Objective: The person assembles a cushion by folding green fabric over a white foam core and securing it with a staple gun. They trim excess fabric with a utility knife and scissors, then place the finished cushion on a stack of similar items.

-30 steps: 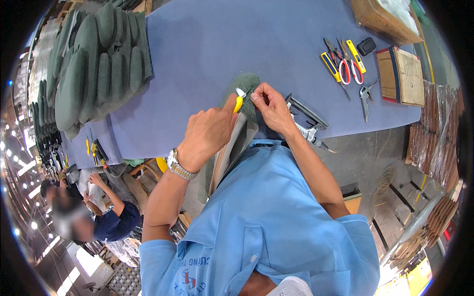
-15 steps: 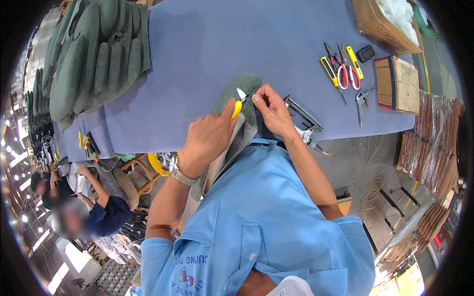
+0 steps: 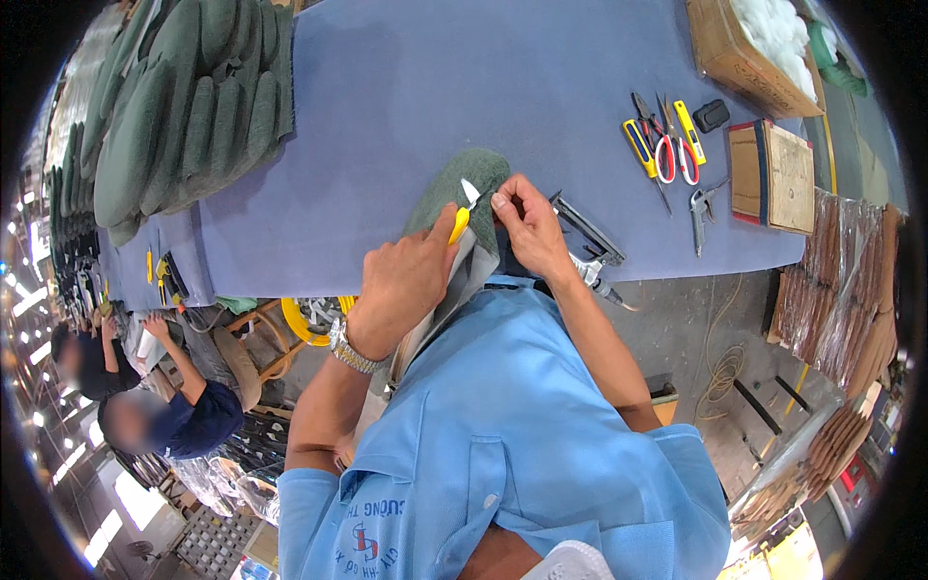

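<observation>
Green padded piece [image 3: 476, 166] at near edge of worktop [image 3: 387, 116], by person's front. Left hand [image 3: 406, 275] clamped on yellow-handled cutter [image 3: 458, 227], blade over piece. Right hand [image 3: 530, 222] apart, just beside, fingertips pinched at piece's right edge; anything between them unclear. Best: firm pinch, shallow blade, point clear of fingers. Cardboard box [image 3: 739, 68], far right: white fluffy filling [image 3: 781, 43]. Smaller box [image 3: 788, 179]: contents hidden.
</observation>
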`<move>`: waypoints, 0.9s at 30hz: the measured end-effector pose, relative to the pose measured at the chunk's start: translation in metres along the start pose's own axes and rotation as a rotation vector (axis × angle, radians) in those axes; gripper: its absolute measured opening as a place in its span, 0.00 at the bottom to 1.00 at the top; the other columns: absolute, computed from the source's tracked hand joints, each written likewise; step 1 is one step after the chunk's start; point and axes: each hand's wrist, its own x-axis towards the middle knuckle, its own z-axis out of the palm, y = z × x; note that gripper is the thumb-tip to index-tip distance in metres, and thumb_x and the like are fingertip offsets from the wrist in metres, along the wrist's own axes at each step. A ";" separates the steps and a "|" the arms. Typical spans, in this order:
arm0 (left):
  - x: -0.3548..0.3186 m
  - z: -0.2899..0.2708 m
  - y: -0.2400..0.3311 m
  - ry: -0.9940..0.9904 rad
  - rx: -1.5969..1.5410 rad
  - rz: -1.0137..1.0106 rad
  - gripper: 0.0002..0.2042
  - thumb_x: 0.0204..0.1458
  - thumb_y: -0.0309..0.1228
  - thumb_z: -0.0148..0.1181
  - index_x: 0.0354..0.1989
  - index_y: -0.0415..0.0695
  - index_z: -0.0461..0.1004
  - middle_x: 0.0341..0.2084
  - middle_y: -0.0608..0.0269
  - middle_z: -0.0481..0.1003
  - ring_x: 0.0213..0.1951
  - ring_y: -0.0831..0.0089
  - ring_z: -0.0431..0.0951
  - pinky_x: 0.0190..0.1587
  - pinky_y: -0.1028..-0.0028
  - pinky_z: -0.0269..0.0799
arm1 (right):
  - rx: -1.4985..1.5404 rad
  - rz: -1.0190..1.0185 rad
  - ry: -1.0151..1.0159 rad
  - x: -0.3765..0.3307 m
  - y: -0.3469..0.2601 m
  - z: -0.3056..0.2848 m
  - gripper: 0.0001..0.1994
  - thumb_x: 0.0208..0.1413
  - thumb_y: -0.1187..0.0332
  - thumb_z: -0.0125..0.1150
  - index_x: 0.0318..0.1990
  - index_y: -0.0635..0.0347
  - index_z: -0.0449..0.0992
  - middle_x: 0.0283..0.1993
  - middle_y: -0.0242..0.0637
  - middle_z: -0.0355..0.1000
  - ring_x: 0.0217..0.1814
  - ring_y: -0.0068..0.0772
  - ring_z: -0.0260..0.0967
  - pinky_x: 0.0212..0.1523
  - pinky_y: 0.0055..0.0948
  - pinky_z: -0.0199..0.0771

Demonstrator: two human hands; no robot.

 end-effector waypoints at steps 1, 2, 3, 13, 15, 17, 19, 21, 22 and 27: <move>-0.002 0.000 -0.001 0.002 0.020 -0.003 0.25 0.66 0.40 0.53 0.69 0.47 0.64 0.33 0.52 0.82 0.33 0.46 0.83 0.33 0.50 0.77 | 0.029 0.004 0.015 -0.001 0.001 0.001 0.09 0.71 0.65 0.55 0.39 0.61 0.69 0.31 0.31 0.71 0.35 0.22 0.70 0.38 0.27 0.73; -0.002 -0.001 -0.001 0.017 0.028 0.003 0.24 0.66 0.40 0.53 0.69 0.47 0.65 0.33 0.52 0.82 0.32 0.46 0.83 0.33 0.50 0.77 | 0.059 0.009 0.031 -0.002 0.002 0.001 0.09 0.71 0.65 0.55 0.39 0.61 0.69 0.32 0.32 0.71 0.36 0.22 0.70 0.38 0.27 0.74; -0.003 -0.002 -0.002 0.032 0.035 0.011 0.24 0.66 0.40 0.53 0.69 0.48 0.65 0.33 0.53 0.82 0.32 0.46 0.83 0.32 0.51 0.77 | 0.005 -0.003 0.020 -0.002 0.001 0.000 0.09 0.72 0.65 0.55 0.39 0.61 0.69 0.33 0.32 0.72 0.36 0.22 0.70 0.39 0.27 0.74; -0.011 -0.009 -0.017 0.158 -0.231 0.084 0.23 0.64 0.38 0.58 0.68 0.50 0.69 0.31 0.48 0.81 0.28 0.44 0.80 0.30 0.53 0.76 | 0.331 -0.015 0.088 -0.007 -0.011 -0.028 0.06 0.71 0.68 0.57 0.41 0.61 0.72 0.42 0.37 0.77 0.42 0.26 0.78 0.45 0.27 0.80; -0.010 -0.013 -0.016 0.171 -0.436 -0.008 0.24 0.65 0.38 0.59 0.69 0.48 0.68 0.29 0.51 0.81 0.24 0.51 0.80 0.29 0.59 0.76 | 0.381 -0.055 0.115 -0.008 -0.032 -0.034 0.06 0.70 0.69 0.58 0.42 0.62 0.72 0.42 0.38 0.77 0.41 0.26 0.78 0.44 0.26 0.80; -0.008 -0.016 -0.016 0.246 -0.737 -0.045 0.25 0.66 0.38 0.58 0.70 0.46 0.67 0.28 0.56 0.81 0.21 0.61 0.79 0.28 0.65 0.75 | 0.289 -0.095 0.085 -0.008 -0.059 -0.032 0.05 0.67 0.72 0.62 0.42 0.63 0.73 0.42 0.38 0.77 0.39 0.26 0.78 0.42 0.26 0.80; -0.004 -0.013 -0.009 0.412 -1.127 -0.010 0.26 0.67 0.38 0.57 0.71 0.43 0.65 0.27 0.61 0.80 0.20 0.73 0.77 0.27 0.71 0.74 | 0.201 -0.111 -0.032 -0.009 -0.082 -0.021 0.05 0.66 0.74 0.63 0.43 0.62 0.73 0.42 0.38 0.77 0.38 0.25 0.78 0.41 0.26 0.79; -0.007 -0.009 -0.015 0.515 -1.196 -0.035 0.26 0.69 0.35 0.55 0.73 0.41 0.61 0.33 0.64 0.79 0.22 0.83 0.74 0.26 0.79 0.72 | -0.010 -0.141 -0.047 -0.008 -0.097 -0.010 0.06 0.62 0.77 0.65 0.43 0.62 0.73 0.42 0.38 0.77 0.36 0.25 0.77 0.39 0.25 0.78; -0.010 -0.001 -0.018 0.571 -1.251 -0.100 0.26 0.69 0.36 0.55 0.72 0.41 0.62 0.32 0.64 0.79 0.21 0.82 0.74 0.25 0.78 0.72 | -0.059 -0.216 -0.014 -0.008 -0.100 -0.009 0.07 0.61 0.79 0.66 0.42 0.62 0.73 0.40 0.37 0.76 0.35 0.24 0.77 0.38 0.25 0.78; -0.060 0.059 -0.077 0.901 -1.407 -0.407 0.22 0.70 0.40 0.54 0.67 0.42 0.69 0.31 0.64 0.79 0.19 0.80 0.75 0.24 0.77 0.72 | -0.036 -0.788 -0.103 0.005 -0.156 0.026 0.04 0.66 0.73 0.56 0.41 0.62 0.68 0.33 0.43 0.71 0.28 0.32 0.73 0.30 0.30 0.77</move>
